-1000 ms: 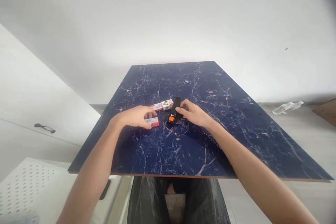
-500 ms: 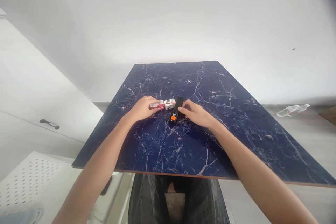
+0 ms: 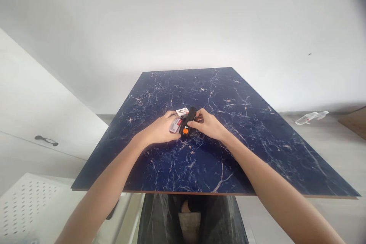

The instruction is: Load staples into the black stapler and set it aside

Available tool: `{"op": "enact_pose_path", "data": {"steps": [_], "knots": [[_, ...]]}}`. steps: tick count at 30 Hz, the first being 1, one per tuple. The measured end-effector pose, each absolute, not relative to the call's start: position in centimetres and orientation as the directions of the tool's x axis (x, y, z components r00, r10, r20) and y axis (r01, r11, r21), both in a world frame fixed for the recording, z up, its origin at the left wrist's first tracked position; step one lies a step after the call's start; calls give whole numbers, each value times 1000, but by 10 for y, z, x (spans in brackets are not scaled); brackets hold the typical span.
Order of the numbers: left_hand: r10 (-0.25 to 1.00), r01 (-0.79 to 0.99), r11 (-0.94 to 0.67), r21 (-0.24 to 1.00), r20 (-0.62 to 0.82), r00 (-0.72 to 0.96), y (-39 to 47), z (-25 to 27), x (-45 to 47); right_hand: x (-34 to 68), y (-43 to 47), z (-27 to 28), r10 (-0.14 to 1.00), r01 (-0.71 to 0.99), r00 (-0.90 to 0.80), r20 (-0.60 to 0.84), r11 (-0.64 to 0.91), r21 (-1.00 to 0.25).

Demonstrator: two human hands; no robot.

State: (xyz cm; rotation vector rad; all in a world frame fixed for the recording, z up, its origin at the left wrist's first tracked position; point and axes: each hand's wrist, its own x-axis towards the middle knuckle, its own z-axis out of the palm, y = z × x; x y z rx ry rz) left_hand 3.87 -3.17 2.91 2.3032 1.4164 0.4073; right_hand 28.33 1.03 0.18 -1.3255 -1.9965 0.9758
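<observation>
Near the middle of the table lies a long black object with an orange patch (image 3: 185, 131) at its near end; it looks like a stapler, though I cannot be sure. The thumb and fingers of my right hand (image 3: 209, 125) close on its right side. My left hand (image 3: 160, 127) curls around a small red-and-white box (image 3: 175, 125), its thumb reaching the black object's near end. Just beyond that box, a small white box with a dark picture (image 3: 182, 112) sits against the black object, close to my left fingertips.
The dark blue marbled table (image 3: 183, 171) stands near a pale wall (image 3: 183, 19). A clear plastic bottle (image 3: 311, 117) lies on the floor to the right. On the left are a cabinet handle (image 3: 46, 140) and a white perforated panel (image 3: 27, 202).
My left hand has moved right and nearer the table's front edge with the red-and-white box, now turned and beside the black object. The white box has shifted slightly left.
</observation>
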Motion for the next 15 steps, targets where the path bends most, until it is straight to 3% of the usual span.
{"op": "enact_pose_path", "data": {"steps": [5, 15], "knots": [[838, 712, -433, 553, -43, 544, -33, 37, 37, 284, 9, 2, 893, 478, -450, 16, 256, -840], [825, 716, -498, 489, 11, 566, -29, 24, 39, 286, 3, 11, 800, 425, -599, -43, 272, -863]]}}
